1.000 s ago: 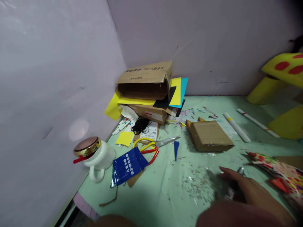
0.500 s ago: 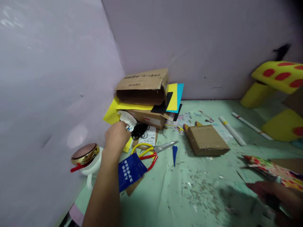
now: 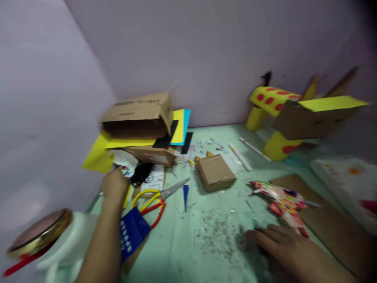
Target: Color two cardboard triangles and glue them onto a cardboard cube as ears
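Observation:
My left hand (image 3: 114, 184) is curled at the left, beside a crumpled white wrapper (image 3: 125, 158) and a tangle of black cord (image 3: 142, 173). Its fingertips are hidden, so what they hold does not show. Closer in lie scissors (image 3: 165, 194) with yellow and red handles, and a blue printed packet (image 3: 135, 232). My right hand (image 3: 282, 243) rests low, palm down, fingers stretched over the green tabletop (image 3: 191, 243); the area under it is dark and blurred. Near its fingers is a colourful patterned piece (image 3: 282, 200) on a cardboard sheet (image 3: 326, 224).
A small cardboard box (image 3: 216, 173) stands mid-table, near two white markers (image 3: 240, 157). Larger boxes (image 3: 135, 114) and coloured paper (image 3: 179, 125) are stacked at the back left. A yellow, red-spotted cardboard model (image 3: 273, 98) stands right. A white mug (image 3: 67, 239) is near left.
The view has swung right, so things appear further left. My right hand has come further into view, fingers flatter over the table. My left hand stays by the white wrapper.

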The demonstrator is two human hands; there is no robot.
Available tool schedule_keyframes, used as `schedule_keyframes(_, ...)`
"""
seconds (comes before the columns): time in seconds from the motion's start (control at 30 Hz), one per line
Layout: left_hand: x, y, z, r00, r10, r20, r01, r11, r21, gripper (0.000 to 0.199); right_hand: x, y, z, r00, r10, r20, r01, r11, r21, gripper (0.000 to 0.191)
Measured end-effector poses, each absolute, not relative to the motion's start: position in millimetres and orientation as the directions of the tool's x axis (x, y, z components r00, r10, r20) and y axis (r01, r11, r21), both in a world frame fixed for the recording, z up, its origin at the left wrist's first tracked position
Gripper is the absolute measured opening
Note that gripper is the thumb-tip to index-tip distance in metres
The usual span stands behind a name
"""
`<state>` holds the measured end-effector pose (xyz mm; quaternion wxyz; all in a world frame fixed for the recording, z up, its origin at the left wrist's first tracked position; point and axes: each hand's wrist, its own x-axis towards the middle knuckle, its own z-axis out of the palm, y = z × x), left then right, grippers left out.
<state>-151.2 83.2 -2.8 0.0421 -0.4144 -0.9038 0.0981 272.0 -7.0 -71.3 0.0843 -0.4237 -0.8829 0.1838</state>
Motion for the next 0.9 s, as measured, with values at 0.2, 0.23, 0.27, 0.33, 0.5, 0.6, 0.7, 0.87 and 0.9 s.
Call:
schedule_keyframes(0.2,-142.0,79.9,14.1,-0.580,0.810,-0.092,0.802,0.547,-0.242,0.039,237.8,0.9,-21.3,-0.618,0.777,-0.117,0.763,0.557,-0.329,0.043)
schedule_keyframes(0.23,-138.9,78.8,18.0,-0.567,0.819,-0.088,0.809,0.533,-0.246,0.040,237.4,1.6,-22.4,-0.627,0.769,-0.126,0.760,0.568,-0.316,0.042)
schedule_keyframes(0.27,-135.9,78.2,22.3,-0.558,0.826,-0.080,0.813,0.525,-0.253,0.041,237.6,2.2,-25.1,-0.633,0.763,-0.131,0.758,0.577,-0.305,0.043)
schedule_keyframes(0.33,-129.3,78.7,32.4,-0.572,0.818,-0.063,0.798,0.537,-0.274,0.041,238.4,3.5,-33.1,-0.639,0.758,-0.127,0.754,0.586,-0.296,0.044)
schedule_keyframes(0.5,-94.6,71.3,56.6,-0.565,0.818,-0.109,0.805,0.517,-0.292,0.029,236.5,9.0,-50.4,-0.631,0.775,-0.033,0.748,0.597,-0.290,0.044)
schedule_keyframes(0.6,-51.8,46.7,53.6,-0.445,0.887,-0.128,0.895,0.435,-0.095,0.027,235.8,11.7,-51.3,-0.615,0.788,-0.026,0.756,0.580,-0.303,0.046)
schedule_keyframes(0.7,-7.8,16.8,32.6,-0.019,0.959,-0.281,0.787,0.188,0.587,0.021,237.8,10.8,-48.8,-0.597,0.802,-0.025,0.770,0.564,-0.299,0.050)
schedule_keyframes(0.87,26.3,-6.6,-7.1,0.297,0.792,-0.533,0.245,0.476,0.844,0.051,238.4,-1.1,-40.0,-0.437,0.882,0.177,0.629,0.440,-0.641,0.031)
schedule_keyframes(0.9,27.8,-7.5,-11.9,0.321,0.777,-0.542,0.196,0.505,0.840,0.055,236.6,-3.6,-36.7,-0.359,0.917,0.171,0.554,0.358,-0.752,0.023)
